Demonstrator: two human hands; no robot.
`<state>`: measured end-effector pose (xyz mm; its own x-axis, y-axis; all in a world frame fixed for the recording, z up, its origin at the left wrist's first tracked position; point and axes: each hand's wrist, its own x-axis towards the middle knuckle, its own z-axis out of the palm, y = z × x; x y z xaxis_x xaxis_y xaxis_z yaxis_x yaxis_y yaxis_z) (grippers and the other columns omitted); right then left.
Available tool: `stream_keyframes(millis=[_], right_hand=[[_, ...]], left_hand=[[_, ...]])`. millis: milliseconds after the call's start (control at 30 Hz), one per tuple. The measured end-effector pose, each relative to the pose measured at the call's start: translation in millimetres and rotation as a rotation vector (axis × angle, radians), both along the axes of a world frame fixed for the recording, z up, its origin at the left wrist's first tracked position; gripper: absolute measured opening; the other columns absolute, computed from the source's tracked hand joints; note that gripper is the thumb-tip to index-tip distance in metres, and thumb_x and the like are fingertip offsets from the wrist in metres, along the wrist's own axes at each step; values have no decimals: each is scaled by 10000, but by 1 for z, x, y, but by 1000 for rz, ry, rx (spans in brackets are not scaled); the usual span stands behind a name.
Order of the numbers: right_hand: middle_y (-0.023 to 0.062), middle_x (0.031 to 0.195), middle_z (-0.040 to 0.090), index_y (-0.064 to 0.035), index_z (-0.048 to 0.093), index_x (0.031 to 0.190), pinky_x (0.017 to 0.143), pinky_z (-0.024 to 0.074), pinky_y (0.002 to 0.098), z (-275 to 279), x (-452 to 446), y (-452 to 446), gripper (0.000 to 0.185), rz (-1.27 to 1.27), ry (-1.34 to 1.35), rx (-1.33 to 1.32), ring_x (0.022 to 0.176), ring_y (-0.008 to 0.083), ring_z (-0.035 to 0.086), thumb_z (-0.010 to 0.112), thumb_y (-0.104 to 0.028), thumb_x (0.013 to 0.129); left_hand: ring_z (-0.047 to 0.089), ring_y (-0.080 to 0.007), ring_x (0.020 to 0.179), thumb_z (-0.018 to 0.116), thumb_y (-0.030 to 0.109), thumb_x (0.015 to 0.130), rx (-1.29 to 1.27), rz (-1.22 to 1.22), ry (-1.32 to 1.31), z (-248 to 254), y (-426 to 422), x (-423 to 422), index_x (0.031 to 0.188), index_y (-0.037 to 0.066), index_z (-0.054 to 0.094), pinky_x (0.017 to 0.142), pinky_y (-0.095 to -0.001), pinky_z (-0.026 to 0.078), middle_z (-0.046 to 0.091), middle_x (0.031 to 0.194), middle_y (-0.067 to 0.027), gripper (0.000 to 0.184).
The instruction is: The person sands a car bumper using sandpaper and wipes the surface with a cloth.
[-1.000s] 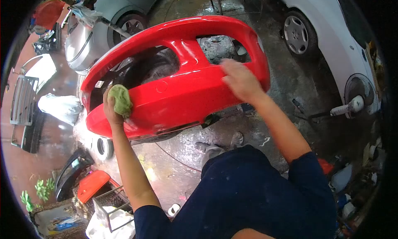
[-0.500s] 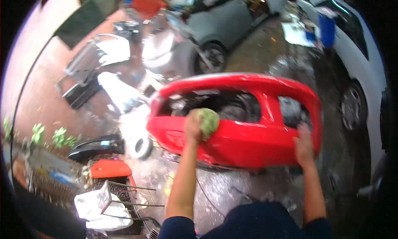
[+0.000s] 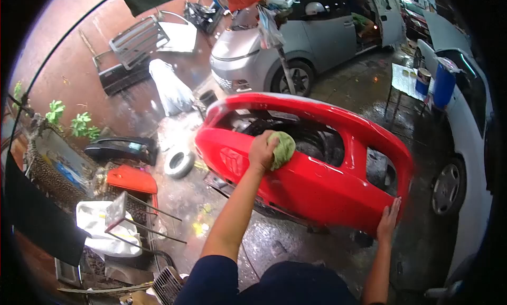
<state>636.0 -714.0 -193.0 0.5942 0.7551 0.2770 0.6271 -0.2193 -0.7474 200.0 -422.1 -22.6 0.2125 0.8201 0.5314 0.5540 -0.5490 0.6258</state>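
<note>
A glossy red car bumper (image 3: pixel 317 186) lies across the space before me, tilted down to the right, with a wide opening and a smaller one on its right. My left hand (image 3: pixel 262 150) is closed around a crumpled yellow-green cloth (image 3: pixel 283 150), which presses on the bumper's face just below the wide opening. At the bumper's lower right end, my right hand (image 3: pixel 388 220) lies flat against the red surface, fingers stretched out and holding nothing. Whatever supports the bumper is mostly hidden beneath it.
A silver car (image 3: pixel 317 40) stands beyond the bumper, with a person partly visible at its open door. Along the right is a white car (image 3: pixel 475 162), near a blue drum (image 3: pixel 444 85). A tyre (image 3: pixel 179 163) and an upturned metal-legged stool (image 3: pixel 117 212) are on the left.
The view has turned, and the bumper now looks more slanted. My right hand has shifted from beside the small opening to the lower right edge. The cloth stays in my left hand.
</note>
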Motion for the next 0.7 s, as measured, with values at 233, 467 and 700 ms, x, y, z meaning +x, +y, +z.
stream_keyframes(millis=[233, 467, 700], right_hand=[[275, 1666, 242, 63, 306, 1573, 1277, 142, 511, 43, -95, 16, 608, 139, -448, 33, 1556, 419, 222, 464, -260, 1083], [252, 1670, 256, 63, 331, 1564, 1272, 173, 487, -77, 22, -20, 583, -261, 279, 117, 1556, 410, 227, 390, -301, 1112], [296, 1629, 309, 55, 358, 1551, 1270, 128, 549, 34, -107, -5, 704, 153, -180, 224, 1536, 469, 237, 615, -266, 979]], left_hand=[[628, -427, 1074, 522, 409, 1003, 8, -26, -73, -5, 0, 5, 1148, 28, 661, 911, -486, 480, 688, 1088, -234, 431], [590, -310, 1238, 444, 288, 1063, -405, -311, -463, -38, 49, -26, 1266, -33, 624, 1103, -406, 417, 650, 1280, -182, 420], [641, -266, 1121, 470, 349, 1053, -227, -320, -296, -32, 43, -23, 1263, -20, 569, 984, -408, 526, 633, 1218, -158, 436]])
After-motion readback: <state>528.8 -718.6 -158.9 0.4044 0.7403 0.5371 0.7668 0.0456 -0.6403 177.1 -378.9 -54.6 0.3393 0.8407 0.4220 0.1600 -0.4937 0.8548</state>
